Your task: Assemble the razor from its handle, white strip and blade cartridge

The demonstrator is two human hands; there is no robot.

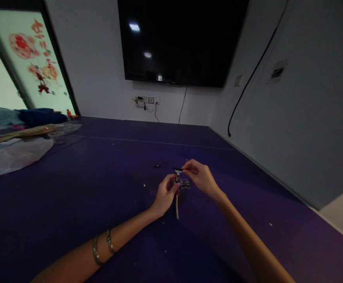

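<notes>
My left hand [165,195] is closed, thumb and fingers pinching a small silvery connector [177,175] upright. A short pale cable [177,207] hangs below that hand, in line with the connector. Across the connector's top lies a thin dark piece [177,169]; my right hand [200,177] grips its right end between thumb and fingertips. Whether the dark piece is fixed to the connector I cannot tell. Just right of my left fingertips, a small flat patterned part [185,183], rather like a circuit board, shows on the purple surface. A small black piece [157,166] lies beyond my left hand.
The purple surface [100,204] reaches to the walls, with small white scraps scattered over it. Clear plastic sheeting [21,157], a tan strip [26,133] and dark blue cloth [43,116] lie at the left. A black cable [252,74] hangs along the right wall.
</notes>
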